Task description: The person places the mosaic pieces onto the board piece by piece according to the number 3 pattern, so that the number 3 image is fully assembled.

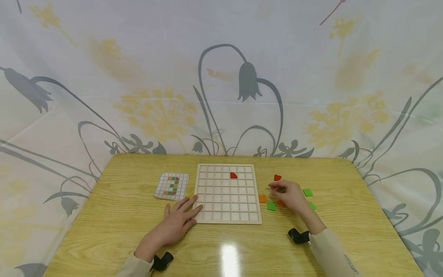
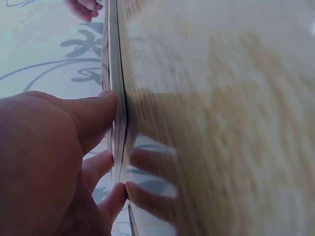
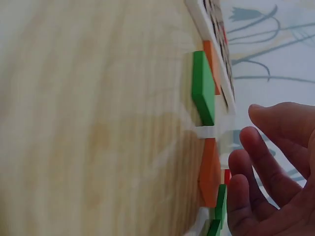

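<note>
A square white grid board (image 1: 226, 207) lies on the table, with one red quarter-round tile (image 1: 233, 176) in a cell of its upper part. My left hand (image 1: 174, 224) rests on the board's lower left edge, fingers spread and nearly straight; the left wrist view shows fingertips touching the rim. Right of the board, my right hand (image 1: 290, 195) is over loose tiles, partly hiding them. Its thumb and fingers are slightly bent and apart, with nothing visible between them in the right wrist view. Near it lie an orange tile (image 3: 210, 172) and a green tile (image 3: 203, 88).
A paper card (image 1: 162, 188) with a coloured grid pattern lies left of the board. Another red quarter-round tile (image 1: 277, 177) lies beyond the right hand, and a green square (image 1: 307, 192) to its right. An orange square (image 1: 262, 198) touches or nearly touches the board's right edge.
</note>
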Action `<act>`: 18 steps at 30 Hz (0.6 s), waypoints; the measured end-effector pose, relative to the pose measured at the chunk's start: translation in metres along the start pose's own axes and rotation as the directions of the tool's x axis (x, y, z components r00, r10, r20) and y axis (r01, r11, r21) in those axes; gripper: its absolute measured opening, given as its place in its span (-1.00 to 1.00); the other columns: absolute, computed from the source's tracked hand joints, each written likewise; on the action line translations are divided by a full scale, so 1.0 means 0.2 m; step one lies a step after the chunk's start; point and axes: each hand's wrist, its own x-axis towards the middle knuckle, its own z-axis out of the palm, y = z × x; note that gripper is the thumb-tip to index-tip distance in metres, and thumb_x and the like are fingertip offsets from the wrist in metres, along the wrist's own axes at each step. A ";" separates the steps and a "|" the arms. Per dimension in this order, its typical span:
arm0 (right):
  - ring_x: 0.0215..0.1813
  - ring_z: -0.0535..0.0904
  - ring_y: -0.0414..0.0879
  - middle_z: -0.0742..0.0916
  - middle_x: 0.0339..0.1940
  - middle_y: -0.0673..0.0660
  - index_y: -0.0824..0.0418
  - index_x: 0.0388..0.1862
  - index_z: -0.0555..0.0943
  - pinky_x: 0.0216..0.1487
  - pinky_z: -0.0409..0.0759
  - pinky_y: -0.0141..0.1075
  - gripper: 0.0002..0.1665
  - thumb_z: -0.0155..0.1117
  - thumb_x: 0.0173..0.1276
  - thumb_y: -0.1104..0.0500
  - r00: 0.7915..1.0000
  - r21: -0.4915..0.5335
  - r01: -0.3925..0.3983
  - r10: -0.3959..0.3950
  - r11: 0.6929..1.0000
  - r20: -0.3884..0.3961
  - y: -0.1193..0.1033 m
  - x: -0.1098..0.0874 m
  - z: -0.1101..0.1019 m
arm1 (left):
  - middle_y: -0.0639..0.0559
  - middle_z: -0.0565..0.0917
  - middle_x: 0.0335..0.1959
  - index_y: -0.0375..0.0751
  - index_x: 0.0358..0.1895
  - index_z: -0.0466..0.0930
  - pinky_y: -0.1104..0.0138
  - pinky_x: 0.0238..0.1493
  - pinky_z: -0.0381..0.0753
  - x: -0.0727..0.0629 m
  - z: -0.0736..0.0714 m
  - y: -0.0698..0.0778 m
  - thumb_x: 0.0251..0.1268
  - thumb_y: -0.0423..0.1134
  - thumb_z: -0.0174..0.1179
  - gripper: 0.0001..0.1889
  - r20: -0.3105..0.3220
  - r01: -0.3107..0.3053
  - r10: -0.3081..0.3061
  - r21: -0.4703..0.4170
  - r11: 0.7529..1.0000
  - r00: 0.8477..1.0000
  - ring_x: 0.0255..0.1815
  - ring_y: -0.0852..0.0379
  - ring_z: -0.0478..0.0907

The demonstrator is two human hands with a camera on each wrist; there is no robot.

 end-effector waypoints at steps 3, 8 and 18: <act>-0.19 0.64 -0.06 0.75 -0.16 0.11 0.30 -0.03 0.74 -0.18 0.62 -0.26 -0.75 0.41 0.32 0.29 0.999 -0.015 0.052 -0.052 0.999 0.011 0.00 -0.04 0.00 | -0.06 0.03 0.62 -0.05 0.51 0.32 -0.59 0.16 -0.23 0.00 0.00 0.00 0.58 -0.14 0.01 -0.50 0.002 0.001 -0.001 0.001 1.000 1.000 0.58 -0.25 -0.08; -0.26 0.60 -0.15 0.71 -0.26 -0.01 0.25 -0.10 0.75 -0.24 0.61 -0.30 -0.80 0.42 0.29 0.33 0.993 -0.064 0.117 -0.115 0.991 0.037 -0.02 -0.09 0.01 | -0.04 0.02 0.62 -0.03 0.52 0.30 -0.58 0.18 -0.25 0.01 0.00 0.00 0.59 -0.13 -0.01 -0.49 0.013 0.003 -0.003 0.000 1.000 1.000 0.58 -0.23 -0.10; -0.21 0.59 -0.21 0.72 -0.17 -0.06 0.13 -0.14 0.75 -0.23 0.59 -0.31 -0.79 0.41 0.27 0.35 0.984 -0.139 0.150 -0.134 0.979 0.115 -0.04 -0.14 0.02 | -0.05 0.01 0.62 -0.06 0.52 0.31 -0.57 0.19 -0.29 0.00 0.00 0.00 0.58 -0.14 0.01 -0.49 0.024 0.009 -0.008 -0.020 1.000 1.000 0.59 -0.24 -0.12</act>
